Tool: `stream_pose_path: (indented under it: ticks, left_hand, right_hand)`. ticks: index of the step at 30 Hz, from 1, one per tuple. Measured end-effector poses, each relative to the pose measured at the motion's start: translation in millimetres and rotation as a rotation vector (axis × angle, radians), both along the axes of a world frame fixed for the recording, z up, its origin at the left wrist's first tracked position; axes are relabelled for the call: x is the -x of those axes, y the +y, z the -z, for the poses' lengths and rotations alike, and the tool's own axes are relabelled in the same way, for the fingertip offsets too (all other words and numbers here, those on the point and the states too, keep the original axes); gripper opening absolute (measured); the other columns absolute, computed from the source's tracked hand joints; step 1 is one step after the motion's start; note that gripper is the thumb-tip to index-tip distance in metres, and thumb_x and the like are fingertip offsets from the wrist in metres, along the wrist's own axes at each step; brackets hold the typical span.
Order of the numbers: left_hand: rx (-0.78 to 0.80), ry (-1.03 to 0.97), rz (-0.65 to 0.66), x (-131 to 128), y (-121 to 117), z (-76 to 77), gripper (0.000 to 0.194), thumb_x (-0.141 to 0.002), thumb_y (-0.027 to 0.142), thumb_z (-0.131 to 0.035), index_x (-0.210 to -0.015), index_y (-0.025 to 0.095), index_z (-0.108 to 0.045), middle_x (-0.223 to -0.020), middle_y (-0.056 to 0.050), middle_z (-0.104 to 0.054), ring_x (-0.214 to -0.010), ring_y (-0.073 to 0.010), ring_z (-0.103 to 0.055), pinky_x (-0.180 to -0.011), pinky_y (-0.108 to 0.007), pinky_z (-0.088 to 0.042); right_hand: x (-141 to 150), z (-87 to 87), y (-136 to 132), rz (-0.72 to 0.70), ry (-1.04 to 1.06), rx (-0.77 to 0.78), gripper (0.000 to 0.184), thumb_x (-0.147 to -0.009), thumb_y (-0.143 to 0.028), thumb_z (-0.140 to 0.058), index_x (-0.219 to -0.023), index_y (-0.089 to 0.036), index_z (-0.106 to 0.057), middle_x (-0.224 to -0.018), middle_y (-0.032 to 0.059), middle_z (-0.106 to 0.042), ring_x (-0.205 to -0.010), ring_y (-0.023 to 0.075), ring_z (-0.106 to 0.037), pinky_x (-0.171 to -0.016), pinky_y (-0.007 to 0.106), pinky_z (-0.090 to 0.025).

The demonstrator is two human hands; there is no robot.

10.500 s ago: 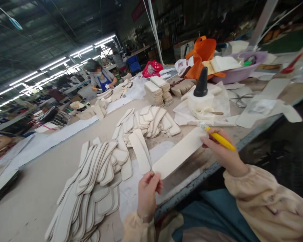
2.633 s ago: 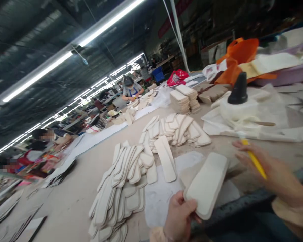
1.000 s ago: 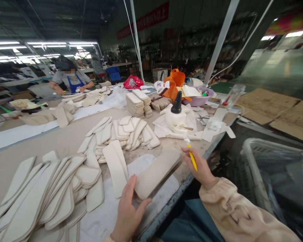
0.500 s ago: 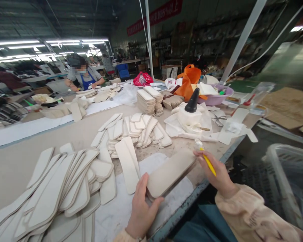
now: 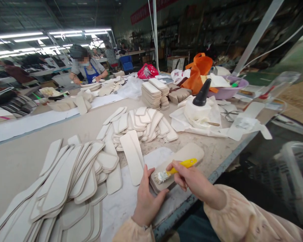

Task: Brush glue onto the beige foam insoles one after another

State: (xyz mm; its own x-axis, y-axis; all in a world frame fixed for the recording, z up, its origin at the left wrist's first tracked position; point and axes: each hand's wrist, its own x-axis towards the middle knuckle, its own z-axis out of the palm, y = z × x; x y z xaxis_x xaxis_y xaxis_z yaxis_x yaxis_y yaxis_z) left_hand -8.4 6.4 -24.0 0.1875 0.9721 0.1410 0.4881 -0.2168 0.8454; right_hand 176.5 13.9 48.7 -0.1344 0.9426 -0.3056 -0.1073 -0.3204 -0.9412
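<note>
A long beige insole piece (image 5: 185, 155) lies flat near the table's front edge. My left hand (image 5: 147, 200) grips its near end, thumb on top and fingers spread along its left side. My right hand (image 5: 192, 179) is closed around a yellow-handled brush (image 5: 178, 168), whose glue-laden white bristles touch the near end of the piece, close to my left thumb. A white sheet (image 5: 131, 198) lies under the piece.
Fanned piles of cream pieces (image 5: 73, 181) lie left and ahead (image 5: 141, 124). A white glue pot with a black cone top (image 5: 202, 107), stacked pieces (image 5: 155, 94), an orange bag (image 5: 198, 72) and a purple basin (image 5: 229, 89) stand beyond. A person (image 5: 87, 69) works across the table. A plastic basket (image 5: 296, 174) sits right.
My right hand has swung the brush from the far end of the piece over to its near end, bristles now down on it. My left hand still holds the near end.
</note>
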Motion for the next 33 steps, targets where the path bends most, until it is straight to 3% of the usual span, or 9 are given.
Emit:
stream_pose_path:
  ticks: [4,9,15,19,24,27,30,33]
  left_hand:
    - [-0.019,0.044,-0.012,0,1,1.0,0.099,-0.071,0.029,-0.071,-0.148,0.021,-0.010,-0.132,-0.013,-0.053,-0.122,-0.0267,-0.051,-0.104,-0.045,-0.042]
    - [-0.056,0.109,-0.010,-2,3,1.4,0.094,-0.075,0.033,-0.068,-0.148,0.021,-0.010,-0.130,-0.012,-0.055,-0.121,-0.0255,-0.052,-0.104,-0.044,-0.042]
    - [-0.104,0.158,-0.007,0,6,6.8,0.091,-0.076,0.036,-0.066,-0.148,0.020,-0.012,-0.129,-0.012,-0.057,-0.120,-0.0270,-0.054,-0.101,-0.045,-0.046]
    - [-0.112,0.182,-0.003,1,7,10.4,0.088,-0.077,0.038,-0.065,-0.147,0.019,-0.016,-0.132,-0.012,-0.056,-0.123,-0.0272,-0.053,-0.101,-0.043,-0.047]
    - [-0.132,0.174,-0.004,2,8,10.6,0.087,-0.077,0.039,-0.065,-0.148,0.020,-0.017,-0.132,-0.012,-0.056,-0.123,-0.0279,-0.052,-0.100,-0.044,-0.046]
    - [-0.112,0.161,-0.016,1,8,8.6,0.092,-0.076,0.040,-0.065,-0.149,0.022,-0.013,-0.131,-0.011,-0.057,-0.122,-0.0280,-0.053,-0.101,-0.045,-0.046]
    - [-0.066,0.156,-0.009,2,8,7.6,0.095,-0.076,0.042,-0.066,-0.149,0.022,-0.009,-0.131,-0.012,-0.058,-0.121,-0.0276,-0.054,-0.100,-0.045,-0.046]
    - [-0.031,0.113,-0.001,3,7,9.0,0.095,-0.075,0.044,-0.066,-0.149,0.020,-0.011,-0.132,-0.012,-0.057,-0.121,-0.0274,-0.054,-0.101,-0.046,-0.046]
  right_hand:
    - [-10,4.0,12,0.031,-0.106,0.011,0.041,-0.088,-0.057,-0.046,-0.089,-0.018,-0.058,-0.042,-0.0095,-0.036,-0.036,0.0082,-0.029,-0.038,0.020,-0.030]
    - [-52,-4.3,30,0.124,-0.268,-0.020,0.035,-0.086,-0.050,-0.046,-0.086,-0.018,-0.059,-0.041,-0.0095,-0.034,-0.035,0.0087,-0.028,-0.037,0.020,-0.030]
    - [-116,-14.5,46,0.280,-0.691,-0.098,0.036,-0.086,-0.049,-0.042,-0.075,-0.019,-0.060,-0.042,-0.0060,-0.041,-0.036,0.0115,-0.039,-0.040,0.024,-0.035]
    - [-136,-25.8,38,0.339,-0.837,-0.228,0.032,-0.087,-0.047,-0.047,-0.070,-0.022,-0.058,-0.047,-0.0036,-0.047,-0.046,0.0148,-0.049,-0.048,0.026,-0.039]
    - [-114,-28.0,10,0.212,-1.291,-0.590,0.029,-0.096,-0.042,-0.040,-0.095,-0.022,-0.061,-0.080,0.0051,-0.067,-0.074,0.0211,-0.064,-0.068,0.030,-0.046]
    - [-82,-16.3,-6,-0.029,-1.543,-0.646,0.030,-0.098,-0.036,-0.038,-0.093,-0.017,-0.060,-0.073,0.0087,-0.065,-0.070,0.0229,-0.063,-0.063,0.031,-0.045]
    - [-44,-7.6,-21,-0.223,-1.580,-0.693,0.026,-0.098,-0.028,-0.040,-0.085,-0.016,-0.058,-0.070,0.0087,-0.063,-0.067,0.0229,-0.061,-0.060,0.032,-0.043]
    - [-7,-11.0,-35,-0.257,-1.483,-0.706,0.019,-0.096,-0.027,-0.044,-0.085,-0.016,-0.056,-0.072,0.0077,-0.063,-0.067,0.0224,-0.060,-0.061,0.031,-0.043]
